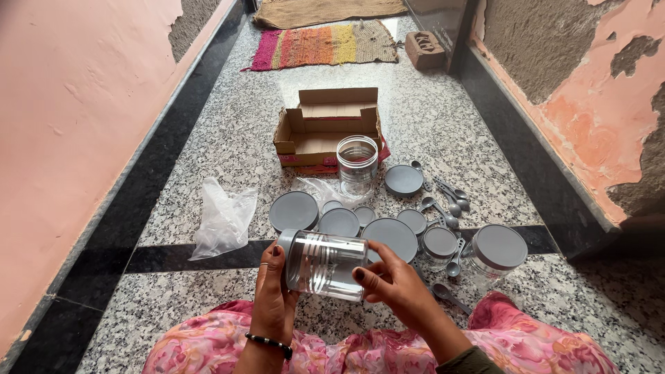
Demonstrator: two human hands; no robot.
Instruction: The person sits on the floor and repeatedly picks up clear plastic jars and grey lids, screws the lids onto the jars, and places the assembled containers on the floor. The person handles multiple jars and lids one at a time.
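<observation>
An open cardboard box (325, 128) sits on the speckled granite floor (450, 118), with a crumpled clear plastic bag (223, 218) well to its left. Beyond the box lies a striped woven mat (322, 43) (pink through orange to yellow), and near it what seems a brick (424, 48).

An open brown cardboard box (325, 128) sits mid-floor; a crumpled clear plastic bag (223, 216) lies left of it.

Place: a home passage where I sit | granite floor (228, 131) with black borders | peeling pink walls (69, 104) either side of the cardboard box (325, 128) | woven striped rug (322, 45) beyond the box | grey kitchen lids (294, 210) before it
</observation>
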